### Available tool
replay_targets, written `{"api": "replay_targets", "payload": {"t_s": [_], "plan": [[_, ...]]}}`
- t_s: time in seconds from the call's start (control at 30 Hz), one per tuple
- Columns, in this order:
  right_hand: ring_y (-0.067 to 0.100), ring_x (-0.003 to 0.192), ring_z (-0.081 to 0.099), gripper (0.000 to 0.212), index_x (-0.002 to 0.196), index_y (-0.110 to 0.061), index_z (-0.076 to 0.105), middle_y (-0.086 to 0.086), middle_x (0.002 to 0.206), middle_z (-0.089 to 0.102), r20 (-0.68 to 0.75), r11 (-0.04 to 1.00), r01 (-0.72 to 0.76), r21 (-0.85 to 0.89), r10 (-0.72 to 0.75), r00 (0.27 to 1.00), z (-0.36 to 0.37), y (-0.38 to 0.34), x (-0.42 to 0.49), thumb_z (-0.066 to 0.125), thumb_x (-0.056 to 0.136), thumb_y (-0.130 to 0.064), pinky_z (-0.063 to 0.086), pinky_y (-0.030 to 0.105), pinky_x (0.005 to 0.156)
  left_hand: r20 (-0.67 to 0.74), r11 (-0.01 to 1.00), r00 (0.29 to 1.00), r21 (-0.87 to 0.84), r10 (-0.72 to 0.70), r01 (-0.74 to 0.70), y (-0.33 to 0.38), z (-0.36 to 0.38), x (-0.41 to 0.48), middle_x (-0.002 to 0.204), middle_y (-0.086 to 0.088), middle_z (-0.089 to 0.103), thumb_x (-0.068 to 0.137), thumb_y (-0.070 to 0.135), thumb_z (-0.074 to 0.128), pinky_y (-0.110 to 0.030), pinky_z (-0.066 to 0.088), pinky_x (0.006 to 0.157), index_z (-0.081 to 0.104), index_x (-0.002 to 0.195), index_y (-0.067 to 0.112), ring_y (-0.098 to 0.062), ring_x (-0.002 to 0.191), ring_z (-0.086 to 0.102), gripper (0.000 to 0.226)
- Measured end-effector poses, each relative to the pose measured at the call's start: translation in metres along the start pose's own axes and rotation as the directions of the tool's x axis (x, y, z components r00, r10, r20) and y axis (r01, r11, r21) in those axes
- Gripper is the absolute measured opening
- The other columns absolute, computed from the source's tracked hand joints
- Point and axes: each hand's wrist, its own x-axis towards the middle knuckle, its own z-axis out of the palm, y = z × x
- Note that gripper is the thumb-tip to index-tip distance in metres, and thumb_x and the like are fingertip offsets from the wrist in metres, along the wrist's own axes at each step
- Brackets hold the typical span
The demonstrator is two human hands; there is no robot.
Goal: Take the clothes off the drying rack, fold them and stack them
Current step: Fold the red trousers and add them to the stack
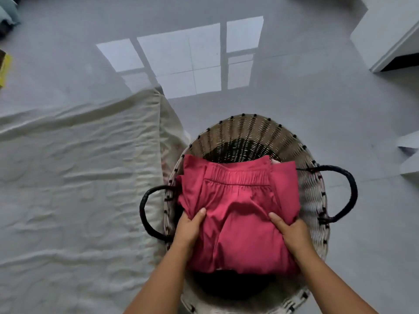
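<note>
A folded pink garment with an elastic waistband (238, 200) lies across the mouth of a woven laundry basket (247, 130) with two black handles. My left hand (189, 225) grips the garment's left edge, thumb on top and fingers underneath. My right hand (291, 232) grips its right edge the same way. A little pale cloth peeks out behind the garment at the back right. The basket's inside below the garment is dark and mostly hidden.
A wrinkled cream sheet (74, 189) is spread on the glossy grey floor to the left, touching the basket. White furniture (390, 35) stands at the upper right. A yellow object (4, 69) sits at the far left edge, with teal cloth above it.
</note>
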Motion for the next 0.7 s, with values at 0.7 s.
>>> {"api": "replay_targets", "payload": {"t_s": [0.7], "plan": [[0.018,0.106,0.053,0.051,0.128,0.0,0.051,0.005,0.119,0.055,0.143,0.909,-0.375,0.18,0.353,0.925,0.122,0.186,0.175,0.068,0.082,-0.012,0.043,0.037,0.098,-0.136,0.956,0.947,-0.004,-0.292,0.294,-0.198,0.048,0.213,0.146,-0.011,0.039,0.081,0.044,0.064,-0.045,0.032,0.11,0.031,0.144,0.012,-0.027,0.131,0.041,0.079]]}}
